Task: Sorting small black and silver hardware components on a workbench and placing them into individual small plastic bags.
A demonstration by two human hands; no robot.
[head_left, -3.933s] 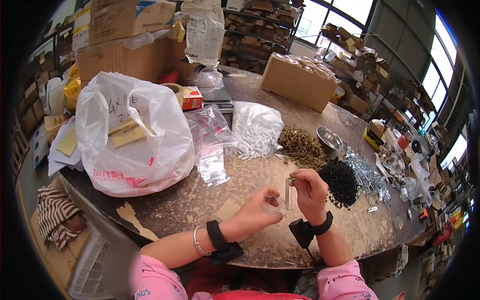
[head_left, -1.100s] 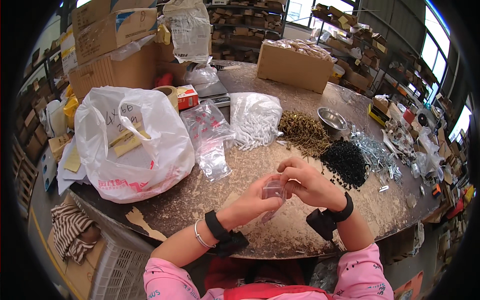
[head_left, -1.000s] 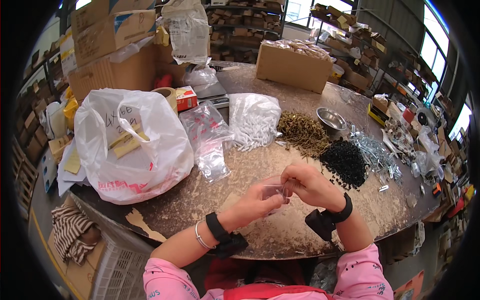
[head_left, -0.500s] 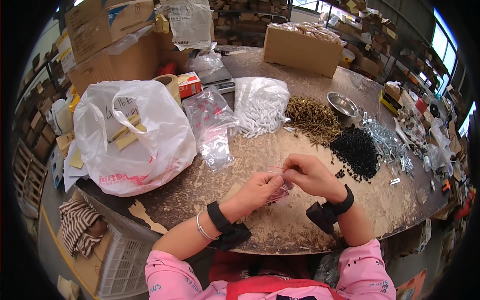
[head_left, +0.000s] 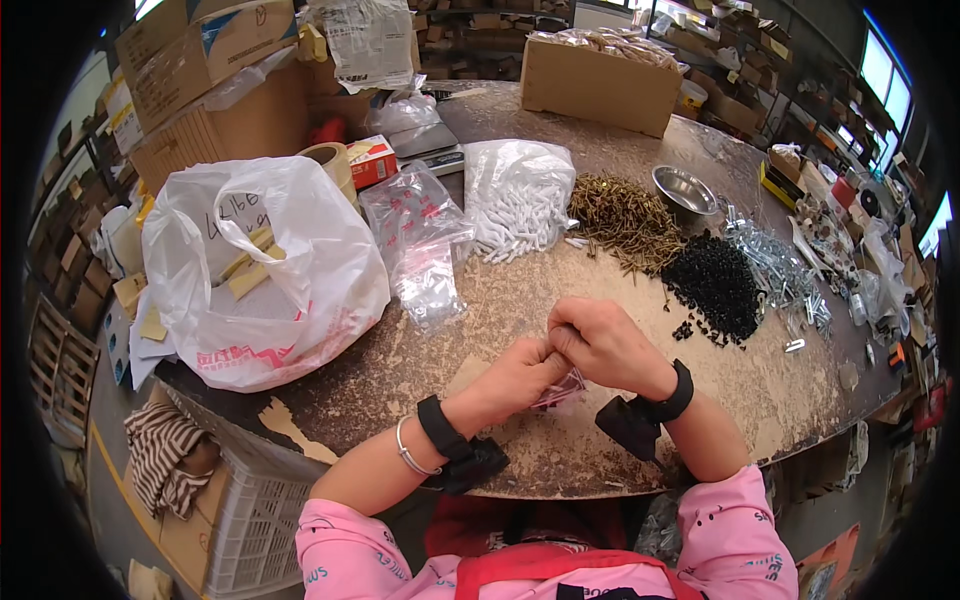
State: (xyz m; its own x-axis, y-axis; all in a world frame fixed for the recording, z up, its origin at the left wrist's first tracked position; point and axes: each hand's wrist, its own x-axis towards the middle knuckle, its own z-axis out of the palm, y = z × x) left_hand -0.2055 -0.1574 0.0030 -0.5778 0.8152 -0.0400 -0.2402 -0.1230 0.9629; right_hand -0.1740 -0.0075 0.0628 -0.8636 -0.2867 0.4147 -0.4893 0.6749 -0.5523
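Note:
A small clear plastic zip bag (head_left: pixel 563 389) with pinkish-red marks hangs between my two hands over the near middle of the table. My left hand (head_left: pixel 512 380) pinches it from the left, thumb on top. Closed at the bag's top edge, my right hand (head_left: pixel 606 345) has its fingertips pressed against the left hand's. The fingers cover the bag's upper edge, and its contents are too small to make out. Beyond the hands lie a pile of brass-coloured screws (head_left: pixel 625 225) and a heap of small black parts (head_left: pixel 712 290).
White plastic plugs (head_left: pixel 515 215) spill from a clear bag. Empty zip bags (head_left: pixel 428 280) lie left of them, beside a big white carrier bag (head_left: pixel 265 310). A metal bowl (head_left: pixel 685 188), silvery hardware (head_left: pixel 775 265) and a cardboard box (head_left: pixel 598 88) stand farther off.
My right hand has moved slightly left along the bag's top edge, right up against my left hand. The bag's upper strip, visible before, is now covered by fingers.

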